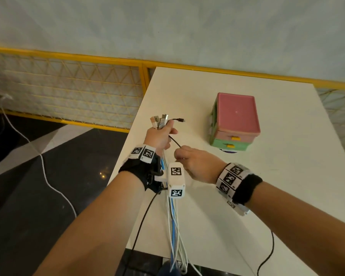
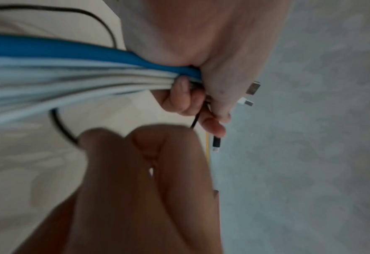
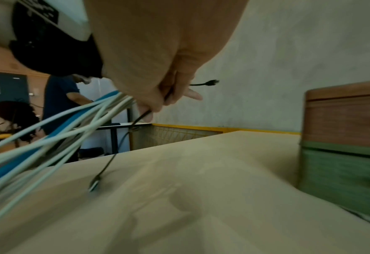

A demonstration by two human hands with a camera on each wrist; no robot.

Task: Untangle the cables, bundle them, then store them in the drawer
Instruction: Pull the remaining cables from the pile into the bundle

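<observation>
Cables (image 1: 174, 222), white and blue, plug ends fisted in left hand (image 1: 161, 137) above table edge; right hand (image 1: 197, 164) pinching black cable (image 1: 175, 141); risk: a hard tug drags plugs from that fist.

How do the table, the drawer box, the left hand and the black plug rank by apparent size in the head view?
Largest to smallest:
1. table
2. drawer box
3. left hand
4. black plug
</observation>
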